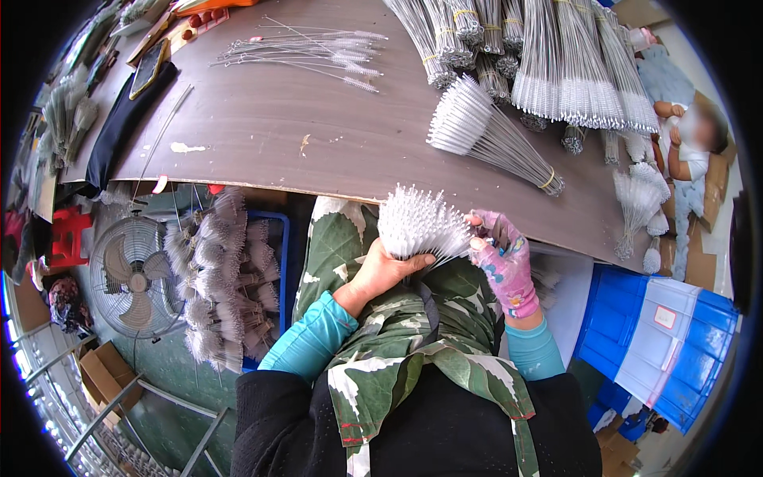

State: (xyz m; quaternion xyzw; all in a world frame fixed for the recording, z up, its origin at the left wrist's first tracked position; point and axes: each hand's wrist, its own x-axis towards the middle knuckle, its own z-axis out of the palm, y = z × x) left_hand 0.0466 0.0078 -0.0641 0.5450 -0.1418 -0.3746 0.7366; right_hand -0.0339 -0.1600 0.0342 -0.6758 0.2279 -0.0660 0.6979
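Brush bundle (421, 222), a fistful of thin wire-stemmed white bristle brushes, sits just off the near edge of the bench (318, 119), over the person's lap. Its bristle heads fan out toward the far side, and its long axis runs near to far, tilted a little to the left at the top; the wire stems go down into the fist and are hidden there. The left hand (385, 270) is bare and its grip is wrapped tight around the stems just below the bristles, thumb lying across the front. The forearm, in a teal sleeve, rises from the lower left with the wrist bent up toward the bench. The right hand (502, 258) wears a pink patterned glove and stands just right of the bundle, fingers curled and touching the outermost bristles; whether they pinch a single brush cannot be told. Its forearm comes up almost straight from below. Farther out on the bench lies a tied bunch of brushes (485, 135), heads to the left, stems bound by a yellow band at the right.
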